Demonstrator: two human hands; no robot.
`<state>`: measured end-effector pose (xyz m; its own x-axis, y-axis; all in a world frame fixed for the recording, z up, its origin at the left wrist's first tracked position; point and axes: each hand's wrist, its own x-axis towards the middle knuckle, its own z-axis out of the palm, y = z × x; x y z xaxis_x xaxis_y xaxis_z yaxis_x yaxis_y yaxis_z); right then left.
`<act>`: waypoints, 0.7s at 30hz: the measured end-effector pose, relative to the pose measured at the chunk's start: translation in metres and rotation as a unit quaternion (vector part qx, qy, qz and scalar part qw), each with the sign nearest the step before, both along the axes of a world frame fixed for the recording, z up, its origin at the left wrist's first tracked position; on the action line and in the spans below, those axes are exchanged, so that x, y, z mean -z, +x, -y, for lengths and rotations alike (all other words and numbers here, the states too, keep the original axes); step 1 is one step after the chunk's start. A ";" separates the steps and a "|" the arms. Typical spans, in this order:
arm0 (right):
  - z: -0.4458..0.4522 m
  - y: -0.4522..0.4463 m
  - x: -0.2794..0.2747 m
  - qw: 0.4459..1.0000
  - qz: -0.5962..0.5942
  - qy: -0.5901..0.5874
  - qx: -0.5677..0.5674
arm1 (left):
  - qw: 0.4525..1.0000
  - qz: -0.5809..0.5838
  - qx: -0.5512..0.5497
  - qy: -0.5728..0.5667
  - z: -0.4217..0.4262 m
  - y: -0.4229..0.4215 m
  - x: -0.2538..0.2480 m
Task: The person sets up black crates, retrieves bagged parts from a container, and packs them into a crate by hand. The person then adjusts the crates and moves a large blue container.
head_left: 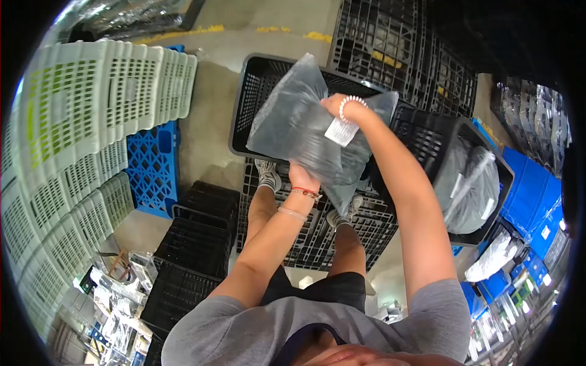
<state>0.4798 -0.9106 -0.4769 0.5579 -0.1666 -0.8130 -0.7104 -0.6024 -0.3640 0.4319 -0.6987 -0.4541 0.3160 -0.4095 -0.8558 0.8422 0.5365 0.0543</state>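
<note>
Both hands hold a dark grey plastic-wrapped package (296, 125) above a black plastic crate (237, 125). My left hand (303, 177) grips its near edge from below, with the fingers mostly hidden under the film. Reaching over from the right, my right hand (342, 108) is closed on the upper part of the wrapping. A white label (341, 132) shows just below that wrist. The package spreads across much of the crate's opening, and its lower corner hangs over the near rim. What lies inside the crate is mostly hidden.
Right of me, another black crate (506, 183) holds clear-wrapped grey packages (470, 189). Black pallets (381, 49) stand beyond, and one lies under my feet. Stacked pale green crates (128, 91), a blue pallet (152, 168) and black crates (189, 244) are at left.
</note>
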 end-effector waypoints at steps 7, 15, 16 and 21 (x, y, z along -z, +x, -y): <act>0.001 0.056 0.105 0.994 -0.060 0.072 0.049 | 0.998 0.016 -0.058 0.031 0.008 0.027 0.100; -0.024 0.074 0.231 0.995 0.090 0.034 -0.035 | 0.992 -0.008 -0.059 0.111 0.009 0.050 0.214; -0.029 0.080 0.233 0.995 0.082 -0.005 -0.055 | 0.992 -0.048 -0.007 0.117 0.002 0.043 0.245; -0.046 0.038 0.298 0.937 0.263 -0.226 0.045 | 0.957 -0.148 0.114 0.221 0.008 0.055 0.269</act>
<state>0.5182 -0.8647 -0.7753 0.8289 -0.4929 -0.2644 -0.5593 -0.7256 -0.4008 0.4871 -0.7070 -0.7234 -0.0221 -0.0158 -0.9996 0.9484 0.3160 -0.0260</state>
